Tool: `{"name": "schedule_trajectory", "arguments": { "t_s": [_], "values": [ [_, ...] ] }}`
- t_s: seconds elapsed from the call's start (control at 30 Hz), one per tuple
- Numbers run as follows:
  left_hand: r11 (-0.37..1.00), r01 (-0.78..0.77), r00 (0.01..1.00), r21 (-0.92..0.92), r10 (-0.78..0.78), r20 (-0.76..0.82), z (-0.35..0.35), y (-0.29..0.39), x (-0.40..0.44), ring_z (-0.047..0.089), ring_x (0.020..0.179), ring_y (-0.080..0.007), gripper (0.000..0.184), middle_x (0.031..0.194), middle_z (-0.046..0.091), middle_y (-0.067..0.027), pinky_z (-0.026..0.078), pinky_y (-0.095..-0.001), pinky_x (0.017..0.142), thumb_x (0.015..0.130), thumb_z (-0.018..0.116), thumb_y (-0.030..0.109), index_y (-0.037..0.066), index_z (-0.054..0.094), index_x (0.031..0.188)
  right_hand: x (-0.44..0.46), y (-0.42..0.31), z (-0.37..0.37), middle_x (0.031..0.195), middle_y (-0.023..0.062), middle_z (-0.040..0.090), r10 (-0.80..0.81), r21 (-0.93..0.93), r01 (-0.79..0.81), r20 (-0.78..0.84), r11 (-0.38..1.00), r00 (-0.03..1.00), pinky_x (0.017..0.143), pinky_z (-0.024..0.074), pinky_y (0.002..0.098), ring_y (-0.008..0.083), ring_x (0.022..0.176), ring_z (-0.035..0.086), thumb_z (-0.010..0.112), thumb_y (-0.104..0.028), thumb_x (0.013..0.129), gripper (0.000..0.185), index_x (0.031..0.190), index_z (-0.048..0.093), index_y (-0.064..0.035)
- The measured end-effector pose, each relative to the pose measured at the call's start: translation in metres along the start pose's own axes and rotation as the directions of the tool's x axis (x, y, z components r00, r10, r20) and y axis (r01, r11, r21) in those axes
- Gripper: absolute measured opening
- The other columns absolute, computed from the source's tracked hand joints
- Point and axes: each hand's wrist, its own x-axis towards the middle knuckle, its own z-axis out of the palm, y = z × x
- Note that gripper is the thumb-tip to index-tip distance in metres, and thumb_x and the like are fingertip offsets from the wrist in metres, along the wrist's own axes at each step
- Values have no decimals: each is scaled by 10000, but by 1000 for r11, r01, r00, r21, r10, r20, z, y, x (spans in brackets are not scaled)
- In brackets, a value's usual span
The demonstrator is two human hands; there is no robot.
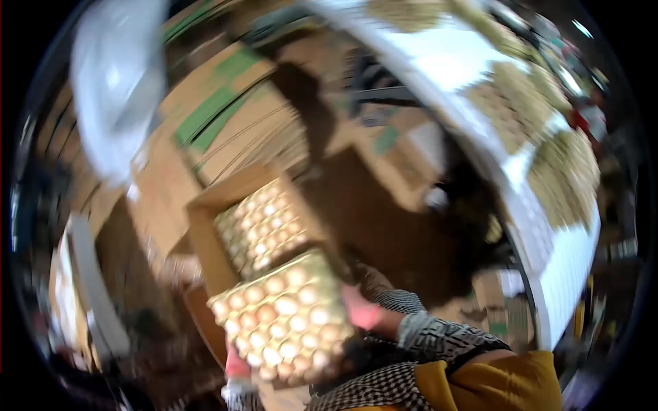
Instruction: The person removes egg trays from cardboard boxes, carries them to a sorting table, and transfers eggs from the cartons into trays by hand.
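Observation:
Between my two hands is a tray of eggs (291,322), filled with brown and pale eggs and slightly tilted. My right hand (360,308), in a pink glove, grips the tray's right edge. At the left edge my left hand (236,363), gloved in pink too, is mostly hidden by the tray. Just beyond the tray stands an open cardboard box (205,236). More eggs (271,222) sit in a tray inside that box. The picture is blurred by motion.
Flattened cardboard boxes (240,130) are stacked beyond the open box. A long white table (439,55) curves along the right, bearing stacks of egg trays (565,178). Clear plastic sheeting (116,89) hangs at the upper left. Another cardboard box (411,154) stands beside the table.

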Motion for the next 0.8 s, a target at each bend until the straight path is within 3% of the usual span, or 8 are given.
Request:
{"name": "schedule_trajectory", "arguments": {
  "t_s": [0.2, 0.23, 0.43, 0.53, 0.57, 0.7, 0.73, 0.8],
  "values": [
    [900, -75, 992, 429, 24, 124, 109, 0, 27, 466, 1280, -230, 557, 1435, 465, -53, 396, -360, 1066, 1029, 378, 466, 112, 369, 1460, -86, -74, -59, 1271, 142, 602, -224, 245, 208, 36, 947, 974, 1009, 378, 349, 245, 1120, 527, 351, -532, 1015, 669, 1319, 518, 40],
    [876, -90, 986, 474, 11, 166, 137, -4, 28, 467, 1277, -227, 554, 1433, 466, -53, 398, -358, 1063, 1030, 379, 462, 112, 370, 1459, -96, -77, -60, 1301, 139, 572, 88, 545, -65, -15, 836, 996, 1020, 369, 356, 242, 1112, 528, 343, -542, 1015, 688, 1372, 445, 37],
    [733, -171, 901, 659, -154, 405, 309, -64, 10, 476, 1259, -214, 535, 1420, 473, -47, 407, -351, 1047, 1033, 383, 439, 112, 375, 1456, -179, -35, -164, 1339, 247, 475, -652, -185, 626, -265, 757, 710, 1038, 349, 430, 375, 1174, 462, 255, -462, 1044, 602, 1448, 319, -21],
    [662, -210, 829, 720, -270, 490, 397, -122, -1, 480, 1251, -208, 525, 1413, 477, -44, 412, -347, 1039, 1035, 385, 428, 111, 377, 1454, -212, 19, -223, 1287, 307, 461, -673, -328, 593, -453, 736, 585, 1054, 345, 438, 447, 1140, 450, 359, -408, 1015, 589, 1492, 263, -77],
    [635, -223, 802, 740, -313, 510, 425, -145, -7, 482, 1248, -205, 522, 1411, 478, -43, 414, -346, 1036, 1036, 386, 424, 111, 378, 1454, -211, 52, -246, 1297, 285, 473, -520, -151, 526, -522, 837, 676, 1042, 371, 417, 425, 1151, 469, 422, -383, 989, 615, 1500, 253, -85],
    [550, -294, 646, 782, -488, 586, 537, -243, -39, 487, 1236, -197, 510, 1402, 483, -39, 420, -340, 1025, 1038, 389, 409, 111, 381, 1452, -345, 92, -333, 1399, 171, 477, -642, -420, 611, -742, 671, 195, 1056, 392, 396, 265, 1230, 489, 582, -233, 940, 576, 1419, 372, 9],
    [535, -312, 597, 785, -532, 600, 564, -268, -50, 489, 1233, -194, 507, 1400, 484, -38, 422, -339, 1022, 1039, 390, 406, 111, 382, 1451, -345, 125, -354, 1394, 141, 488, -479, -177, 701, -839, 691, 260, 1062, 387, 386, 255, 1216, 497, 533, -290, 969, 541, 1411, 399, -9],
    [521, -381, 456, 764, -613, 645, 618, -319, -73, 492, 1227, -190, 501, 1396, 486, -36, 425, -336, 1017, 1040, 391, 398, 111, 384, 1450, -382, 153, -393, 1374, 94, 514, -208, 373, 893, -880, 253, 427, 1073, 376, 365, 241, 1197, 510, 442, -377, 1012, 508, 1394, 444, -42]
  ]
}}
